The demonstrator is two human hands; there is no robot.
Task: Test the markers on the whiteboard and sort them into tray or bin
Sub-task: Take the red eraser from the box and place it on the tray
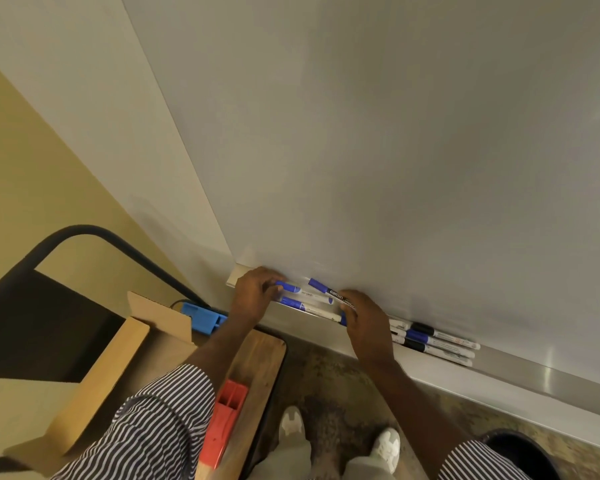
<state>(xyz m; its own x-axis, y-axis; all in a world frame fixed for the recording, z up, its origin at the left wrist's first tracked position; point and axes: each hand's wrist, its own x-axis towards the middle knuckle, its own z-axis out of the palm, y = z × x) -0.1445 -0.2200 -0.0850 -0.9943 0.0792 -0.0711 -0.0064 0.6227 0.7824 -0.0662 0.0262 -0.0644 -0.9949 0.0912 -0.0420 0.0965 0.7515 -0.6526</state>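
Reaching along the smooth metal ledge (499, 362) under the whiteboard (395, 150), the left hand (253, 296) is pinching a blue-capped marker (288, 286), while the right hand (364, 320) is curling loosely around another slim white-barrelled marker (328, 291); more capped markers (437, 341) are lying further right.

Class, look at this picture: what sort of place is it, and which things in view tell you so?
Probably a classroom or meeting room: a wall-mounted whiteboard, a ledge under it holding markers, and a chair beside it.
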